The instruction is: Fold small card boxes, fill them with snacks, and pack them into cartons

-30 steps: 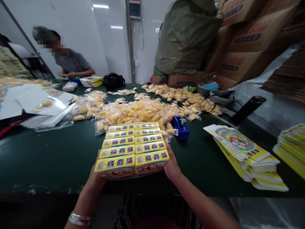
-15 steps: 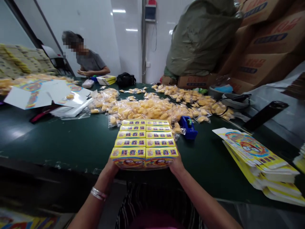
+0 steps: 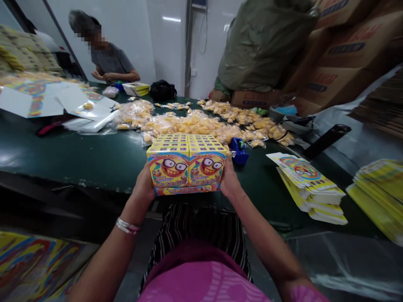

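Observation:
Between my two hands is a block of small yellow boxes [image 3: 189,165] with cartoon faces in glasses, set in two rows on a low printed tray. My left hand [image 3: 144,182] grips its left side and my right hand [image 3: 229,178] its right side, fingers mostly hidden behind the block. The block is tipped so that its printed front faces me, at the near edge of the dark green table [image 3: 78,155]. Just behind it lies a heap of small clear packets with yellow pieces [image 3: 185,123]. A blue tape dispenser [image 3: 239,151] stands close to my right hand.
Flat printed cartons [image 3: 308,176] are stacked on the right, with more yellow cartons [image 3: 380,197] beyond. White printed sheets [image 3: 40,98] lie at left. A co-worker [image 3: 110,63] sits at the far side. Brown boxes [image 3: 346,54] and a large green sack [image 3: 258,46] rise behind.
The block of boxes has tilted, so its front faces and the low tray now show. My head view has dipped, bringing more of my lap into sight. Both hands keep their hold.

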Demonstrator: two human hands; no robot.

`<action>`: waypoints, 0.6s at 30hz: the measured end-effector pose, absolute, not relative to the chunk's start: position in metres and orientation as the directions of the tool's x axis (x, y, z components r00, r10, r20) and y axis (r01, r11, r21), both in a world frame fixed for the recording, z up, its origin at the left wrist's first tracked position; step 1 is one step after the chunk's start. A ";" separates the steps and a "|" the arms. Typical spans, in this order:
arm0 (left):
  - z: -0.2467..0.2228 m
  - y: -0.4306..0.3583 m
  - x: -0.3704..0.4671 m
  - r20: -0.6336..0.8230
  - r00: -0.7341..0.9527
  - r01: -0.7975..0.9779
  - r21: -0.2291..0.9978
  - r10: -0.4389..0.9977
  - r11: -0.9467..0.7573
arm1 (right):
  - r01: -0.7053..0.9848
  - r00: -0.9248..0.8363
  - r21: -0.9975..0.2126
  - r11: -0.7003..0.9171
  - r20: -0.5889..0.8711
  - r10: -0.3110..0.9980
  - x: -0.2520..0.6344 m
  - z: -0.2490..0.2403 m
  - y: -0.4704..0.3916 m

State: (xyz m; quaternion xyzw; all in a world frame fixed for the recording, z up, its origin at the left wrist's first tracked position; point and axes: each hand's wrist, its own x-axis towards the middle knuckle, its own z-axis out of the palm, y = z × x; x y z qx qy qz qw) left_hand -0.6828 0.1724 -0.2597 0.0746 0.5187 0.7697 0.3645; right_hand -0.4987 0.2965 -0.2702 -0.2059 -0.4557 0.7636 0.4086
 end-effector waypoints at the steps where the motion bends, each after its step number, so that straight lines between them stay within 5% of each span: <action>1: -0.250 0.167 -0.679 -0.264 -0.685 -0.504 0.844 0.680 -0.181 | -0.412 -0.625 -0.874 -0.257 0.066 0.778 -0.492 -0.261 0.295; 5: -0.225 0.138 -0.662 -0.218 -0.518 -0.497 0.864 0.827 -0.083 | -0.166 -0.736 -0.970 -0.177 0.003 0.677 -0.471 -0.240 0.303; 11: -0.227 0.102 -0.666 -0.027 -0.528 -0.161 0.985 0.849 -0.069 | 0.223 -0.740 -0.960 -0.167 -0.278 0.612 -0.470 -0.216 0.338; 15: -0.227 0.110 -0.681 -0.105 -0.562 -0.071 0.994 0.821 0.078 | 0.362 -0.806 -0.885 -0.291 -0.455 0.380 -0.473 -0.208 0.351; 18: -0.233 0.125 -0.693 -0.122 -0.542 -0.024 0.991 0.831 0.130 | 0.412 -0.804 -0.863 -0.291 -0.495 0.330 -0.469 -0.215 0.362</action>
